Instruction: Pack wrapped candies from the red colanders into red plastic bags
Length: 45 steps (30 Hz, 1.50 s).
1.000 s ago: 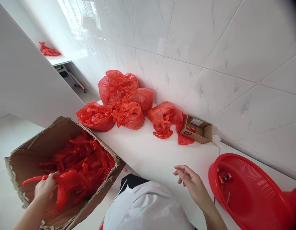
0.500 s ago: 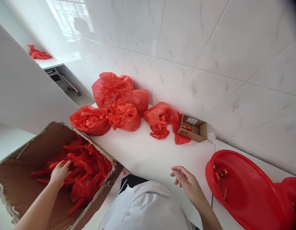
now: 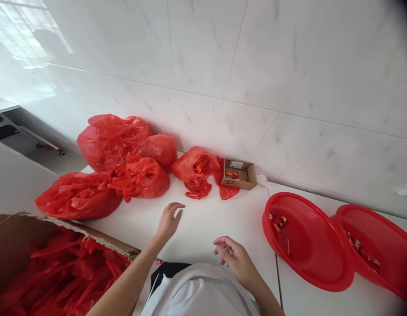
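Note:
My left hand (image 3: 169, 220) hovers over the white table (image 3: 203, 219) with its fingers apart and nothing in it, a little short of a red plastic bag (image 3: 196, 171) that lies loose and open. My right hand (image 3: 234, 259) is near the table's front edge, fingers loosely curled, holding nothing. Several filled, tied red bags (image 3: 124, 162) are heaped against the tiled wall at the left. A big cardboard box (image 3: 22, 228) full of empty red bags (image 3: 65, 276) stands at my lower left.
A small open cardboard box (image 3: 239, 174) with a few red sweets stands by the wall. Two red mesh baskets (image 3: 305, 245) (image 3: 377, 250) holding a few wrapped sweets sit on the right. My white-clad front (image 3: 199, 294) fills the bottom middle.
My left hand has come out of the big box without a bag and moved right, over the table. The view has swung to the right. My right hand has barely moved.

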Each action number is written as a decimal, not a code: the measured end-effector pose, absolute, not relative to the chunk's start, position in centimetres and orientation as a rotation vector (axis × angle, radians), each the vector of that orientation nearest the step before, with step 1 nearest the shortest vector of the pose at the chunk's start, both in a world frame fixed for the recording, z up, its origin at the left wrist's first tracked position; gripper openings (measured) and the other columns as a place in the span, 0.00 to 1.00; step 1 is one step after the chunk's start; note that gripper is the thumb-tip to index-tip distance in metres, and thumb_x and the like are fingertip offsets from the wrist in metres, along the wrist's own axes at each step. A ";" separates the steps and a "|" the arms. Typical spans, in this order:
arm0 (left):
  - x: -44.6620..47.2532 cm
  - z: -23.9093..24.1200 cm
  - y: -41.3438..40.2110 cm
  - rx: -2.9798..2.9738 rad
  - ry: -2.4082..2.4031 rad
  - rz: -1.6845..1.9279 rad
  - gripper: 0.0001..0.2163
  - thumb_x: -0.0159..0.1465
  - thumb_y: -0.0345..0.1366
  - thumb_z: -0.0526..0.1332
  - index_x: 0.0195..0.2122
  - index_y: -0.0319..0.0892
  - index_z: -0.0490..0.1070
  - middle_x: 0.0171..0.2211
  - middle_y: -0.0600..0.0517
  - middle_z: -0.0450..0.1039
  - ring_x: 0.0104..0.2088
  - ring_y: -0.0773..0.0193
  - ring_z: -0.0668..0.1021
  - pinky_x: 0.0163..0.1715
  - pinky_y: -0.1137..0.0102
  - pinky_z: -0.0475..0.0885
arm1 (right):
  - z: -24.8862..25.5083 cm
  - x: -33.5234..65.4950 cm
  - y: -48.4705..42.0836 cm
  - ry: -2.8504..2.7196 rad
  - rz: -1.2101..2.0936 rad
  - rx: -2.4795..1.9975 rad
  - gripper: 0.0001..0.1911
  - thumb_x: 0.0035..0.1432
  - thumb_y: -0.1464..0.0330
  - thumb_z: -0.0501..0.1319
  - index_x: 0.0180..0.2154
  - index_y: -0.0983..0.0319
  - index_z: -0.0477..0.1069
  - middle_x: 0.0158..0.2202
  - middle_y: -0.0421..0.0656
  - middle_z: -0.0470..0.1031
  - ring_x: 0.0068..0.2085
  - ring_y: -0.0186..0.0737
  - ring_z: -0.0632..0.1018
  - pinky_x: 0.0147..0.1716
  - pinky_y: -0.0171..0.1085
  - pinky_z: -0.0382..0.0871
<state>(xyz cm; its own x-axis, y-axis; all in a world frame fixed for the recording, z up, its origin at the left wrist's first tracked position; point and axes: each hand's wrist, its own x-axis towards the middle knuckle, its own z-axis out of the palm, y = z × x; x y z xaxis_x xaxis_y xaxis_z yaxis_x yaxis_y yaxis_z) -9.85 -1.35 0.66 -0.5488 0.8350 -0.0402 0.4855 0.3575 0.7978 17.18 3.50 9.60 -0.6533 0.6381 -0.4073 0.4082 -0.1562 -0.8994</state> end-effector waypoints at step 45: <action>-1.3 3.0 1.7 0.581 1.401 1.135 0.19 0.52 0.51 0.68 0.26 0.42 0.63 0.20 0.59 0.64 0.18 0.73 0.65 0.20 0.76 0.62 | 5.0 16.5 6.6 -1.286 1.534 -1.295 0.18 0.55 0.52 0.61 0.29 0.62 0.68 0.26 0.38 0.70 0.29 0.35 0.70 0.30 0.34 0.64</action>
<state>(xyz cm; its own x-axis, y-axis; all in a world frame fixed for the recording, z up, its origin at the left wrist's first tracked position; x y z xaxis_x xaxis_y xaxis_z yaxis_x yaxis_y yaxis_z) -1.35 1.66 3.03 -0.1941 0.8667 -0.4595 -0.2690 0.4034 0.8746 16.53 6.65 5.02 -0.2169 0.9479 -0.2332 0.0636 -0.2246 -0.9724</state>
